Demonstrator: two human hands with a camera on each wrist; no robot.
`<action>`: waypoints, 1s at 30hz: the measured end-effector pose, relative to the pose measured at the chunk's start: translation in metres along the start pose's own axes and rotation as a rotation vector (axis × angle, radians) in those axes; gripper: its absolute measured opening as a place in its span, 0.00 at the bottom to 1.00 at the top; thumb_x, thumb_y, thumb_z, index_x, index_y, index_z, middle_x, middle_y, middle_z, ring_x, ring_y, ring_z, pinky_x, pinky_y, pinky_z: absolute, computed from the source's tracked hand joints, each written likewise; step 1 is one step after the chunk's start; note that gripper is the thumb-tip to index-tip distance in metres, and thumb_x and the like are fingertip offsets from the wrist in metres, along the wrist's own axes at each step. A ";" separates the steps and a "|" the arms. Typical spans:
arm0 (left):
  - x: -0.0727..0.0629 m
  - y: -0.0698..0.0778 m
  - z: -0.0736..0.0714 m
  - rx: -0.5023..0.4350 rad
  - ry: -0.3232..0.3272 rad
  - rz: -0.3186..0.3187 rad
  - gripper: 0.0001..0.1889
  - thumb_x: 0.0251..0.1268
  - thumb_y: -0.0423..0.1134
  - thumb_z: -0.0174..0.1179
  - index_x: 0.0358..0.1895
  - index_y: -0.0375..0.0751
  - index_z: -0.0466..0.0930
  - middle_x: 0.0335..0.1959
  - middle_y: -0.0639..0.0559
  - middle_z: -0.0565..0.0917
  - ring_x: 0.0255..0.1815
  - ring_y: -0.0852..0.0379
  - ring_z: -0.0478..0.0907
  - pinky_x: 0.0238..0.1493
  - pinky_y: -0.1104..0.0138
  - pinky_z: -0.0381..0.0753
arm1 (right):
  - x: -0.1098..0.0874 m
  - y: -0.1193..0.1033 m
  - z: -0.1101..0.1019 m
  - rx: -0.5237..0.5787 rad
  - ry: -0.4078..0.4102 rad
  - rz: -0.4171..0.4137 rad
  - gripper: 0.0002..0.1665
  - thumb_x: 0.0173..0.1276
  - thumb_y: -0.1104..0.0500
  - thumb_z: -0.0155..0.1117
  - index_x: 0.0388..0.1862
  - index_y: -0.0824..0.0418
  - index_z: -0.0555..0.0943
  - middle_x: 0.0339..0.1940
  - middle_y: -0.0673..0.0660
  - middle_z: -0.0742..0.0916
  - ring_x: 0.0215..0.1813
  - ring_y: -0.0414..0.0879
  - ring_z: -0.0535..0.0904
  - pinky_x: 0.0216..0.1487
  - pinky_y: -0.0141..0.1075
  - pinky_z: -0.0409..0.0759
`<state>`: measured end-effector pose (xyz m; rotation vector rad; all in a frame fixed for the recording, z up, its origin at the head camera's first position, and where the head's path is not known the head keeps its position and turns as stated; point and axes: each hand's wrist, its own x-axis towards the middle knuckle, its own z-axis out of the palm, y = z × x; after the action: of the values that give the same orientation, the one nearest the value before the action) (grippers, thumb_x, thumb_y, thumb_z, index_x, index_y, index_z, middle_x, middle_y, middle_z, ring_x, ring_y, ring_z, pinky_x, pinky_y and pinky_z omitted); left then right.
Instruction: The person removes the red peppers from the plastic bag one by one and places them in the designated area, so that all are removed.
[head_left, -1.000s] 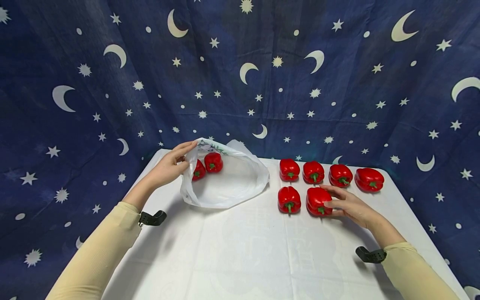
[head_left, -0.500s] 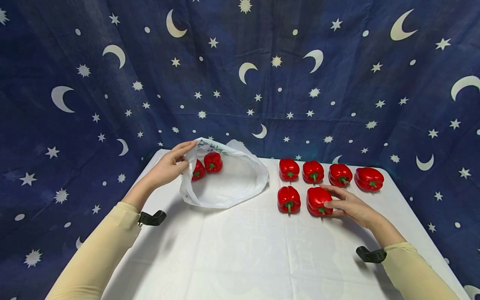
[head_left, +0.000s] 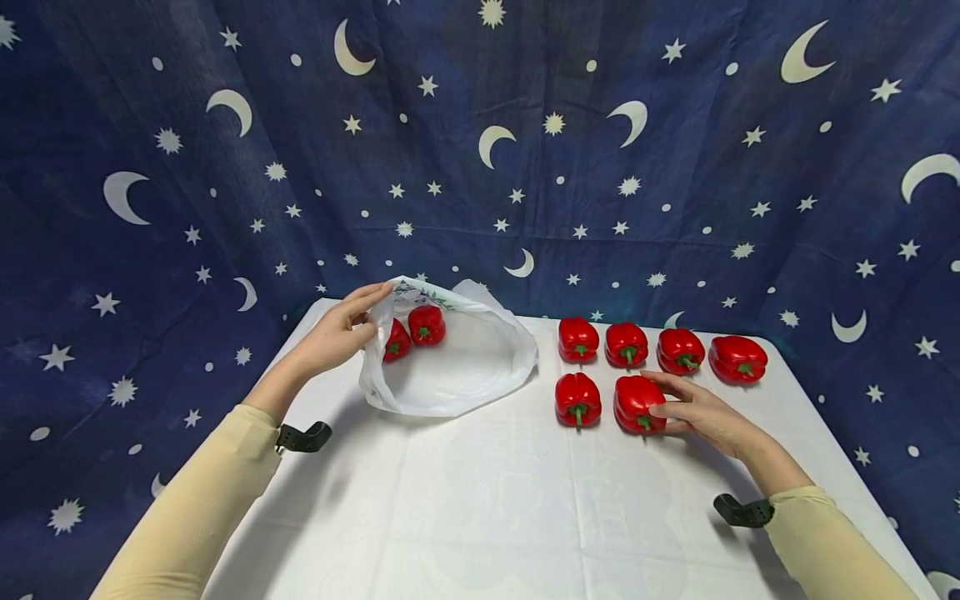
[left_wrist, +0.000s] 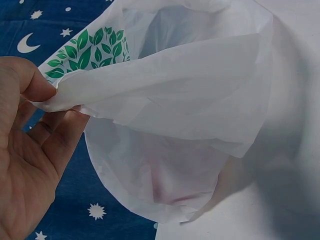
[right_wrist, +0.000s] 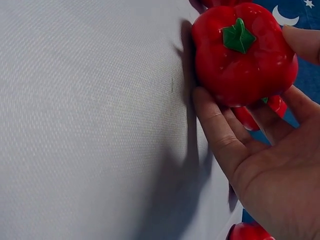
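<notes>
My left hand pinches the rim of a white plastic bag between thumb and fingers, which keeps its mouth spread. Green printed leaves show on the bag in the left wrist view. Inside it lie two red bell peppers, one partly behind the rim. At the right, my right hand grips a glossy red bell pepper, thumb on one side and fingers along the other. Its green stem faces the right wrist camera, and the pepper sits at the white cloth.
Beside the held pepper stands another red bell pepper. Behind them runs a row of several more peppers along the far side. A white cloth covers the table, and a dark blue curtain with moons and stars hangs behind.
</notes>
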<state>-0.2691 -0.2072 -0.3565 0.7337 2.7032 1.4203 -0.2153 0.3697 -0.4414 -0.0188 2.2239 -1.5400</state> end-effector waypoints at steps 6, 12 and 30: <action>0.000 -0.003 0.000 -0.015 -0.001 0.011 0.35 0.72 0.26 0.49 0.80 0.52 0.61 0.80 0.53 0.58 0.62 0.46 0.70 0.53 0.68 0.72 | 0.001 0.002 0.001 -0.015 0.014 0.013 0.56 0.68 0.52 0.71 0.86 0.55 0.50 0.82 0.71 0.52 0.76 0.71 0.54 0.62 0.54 0.77; -0.001 -0.003 0.000 -0.023 -0.002 0.012 0.35 0.72 0.26 0.49 0.80 0.52 0.61 0.80 0.53 0.57 0.60 0.46 0.70 0.50 0.68 0.72 | 0.001 0.004 0.000 -0.031 0.014 0.016 0.56 0.68 0.51 0.72 0.86 0.55 0.50 0.82 0.72 0.52 0.76 0.71 0.54 0.62 0.56 0.76; -0.008 0.028 0.001 -0.030 -0.013 -0.021 0.34 0.70 0.22 0.45 0.80 0.38 0.58 0.80 0.44 0.56 0.61 0.40 0.70 0.49 0.71 0.72 | -0.019 -0.014 -0.024 0.001 0.014 -0.100 0.50 0.75 0.57 0.64 0.84 0.66 0.47 0.81 0.73 0.54 0.58 0.38 0.81 0.58 0.48 0.80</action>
<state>-0.2509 -0.1961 -0.3364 0.7078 2.6650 1.4434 -0.2101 0.3903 -0.4159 -0.1208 2.2644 -1.5978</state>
